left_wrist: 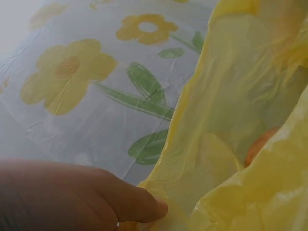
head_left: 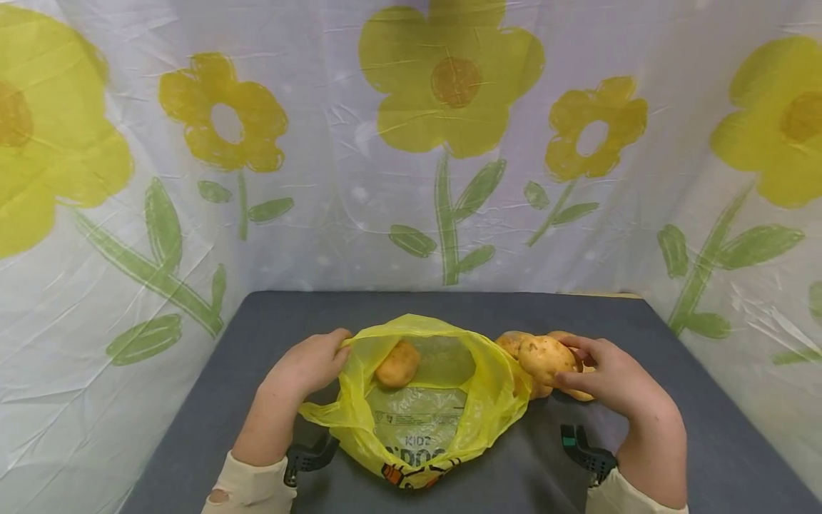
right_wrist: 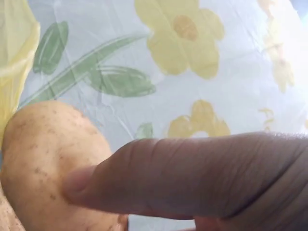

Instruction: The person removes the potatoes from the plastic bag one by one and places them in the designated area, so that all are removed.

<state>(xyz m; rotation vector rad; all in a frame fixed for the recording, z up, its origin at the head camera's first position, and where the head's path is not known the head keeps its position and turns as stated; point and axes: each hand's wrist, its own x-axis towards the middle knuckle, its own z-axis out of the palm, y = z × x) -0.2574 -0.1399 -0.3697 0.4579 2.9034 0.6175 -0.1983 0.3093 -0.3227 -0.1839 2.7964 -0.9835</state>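
Note:
A yellow plastic bag (head_left: 359, 400) lies on the table with its mouth spread wide. My left hand (head_left: 315, 364) pinches the bag's left rim between thumb and fingers, also seen in the left wrist view, where the thumb presses the thin film. Inside the bag, one potato (head_left: 397, 364) shows near the left side. At the bag's right edge my right hand (head_left: 606, 375) grips a potato (head_left: 542, 358), its thumb against the skin in the right wrist view. Several more potatoes (head_left: 511, 343) lie behind and below the held one, partly hidden.
The dark grey table (head_left: 270, 321) carries the bag and potatoes. A white curtain (head_left: 321, 214) with yellow flowers surrounds it at the back and both sides. Black wrist camera mounts (head_left: 587, 453) stick out from both wrists.

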